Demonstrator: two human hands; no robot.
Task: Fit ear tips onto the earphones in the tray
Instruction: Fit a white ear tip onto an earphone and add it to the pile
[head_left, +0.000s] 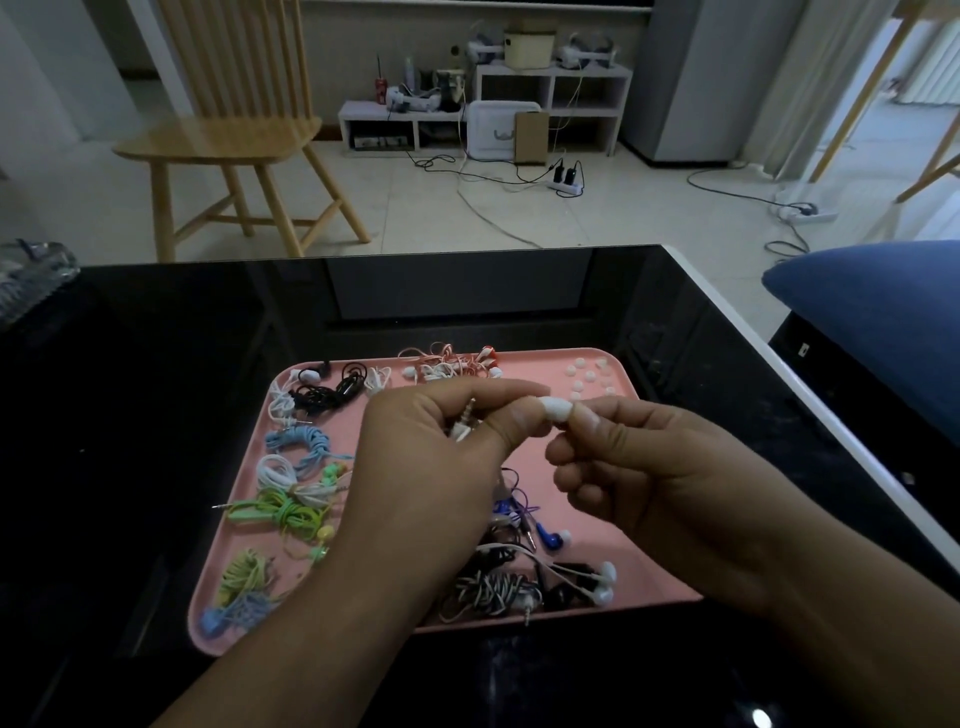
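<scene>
Both hands meet above the middle of a pink tray (631, 582) that lies on a dark glossy surface (156, 395). The left hand (441, 457) has its fingers curled round an earphone, thumb and forefinger pinching it near the tip, with a metal jack plug (466, 423) sticking up from inside the fist. The right hand (660, 467), just at 3 o'clock of the left, pinches a white ear tip (555, 409) between thumb and forefinger; the tip sits right where the two hands touch. Whether it is fully seated on the earphone cannot be told.

In the tray, loose white ear tips (589, 379) lie scattered in the 1 o'clock corner. Coiled earphones fill the rest: black and white sets (322, 395) at 11 o'clock, pink-and-white ones (452, 364) at 12 o'clock, light blue, white and green bundles (291, 483) along the 9 o'clock side, and blue, black and white sets (545, 577) near 5 o'clock.

Beyond the surface, a wooden chair (228, 140) stands on the tiled floor.
</scene>
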